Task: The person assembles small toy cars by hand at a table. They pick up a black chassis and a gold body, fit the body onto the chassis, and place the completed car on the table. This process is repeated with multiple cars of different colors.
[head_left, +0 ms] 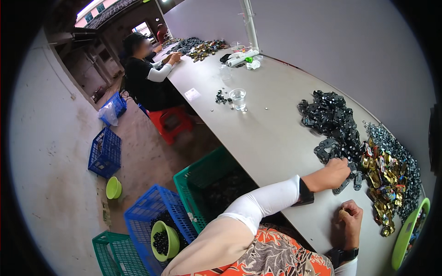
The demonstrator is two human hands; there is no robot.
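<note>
My left hand [332,175], in a white sleeve with a black band at the wrist, reaches to the near edge of a heap of black plastic parts [329,117] that look like toy car bases. Its fingers are bent down among a few loose grey-black parts [357,179]; whatever they grip is hidden. Closer to me, my right hand [352,216] is held just over the tabletop, fingers curled in a pinch. Something small may be in it, too hidden to name. To its right lies a pile of shiny gold pieces [384,184] like toy car bodies.
Small silvery-blue parts [410,170] run along the wall beside the gold pile. A green basin [410,237] stands at the right edge. A plastic cup of water [238,99] stands farther along the table [276,138]. Crates [159,216] crowd my left; a co-worker [142,78] sits beyond.
</note>
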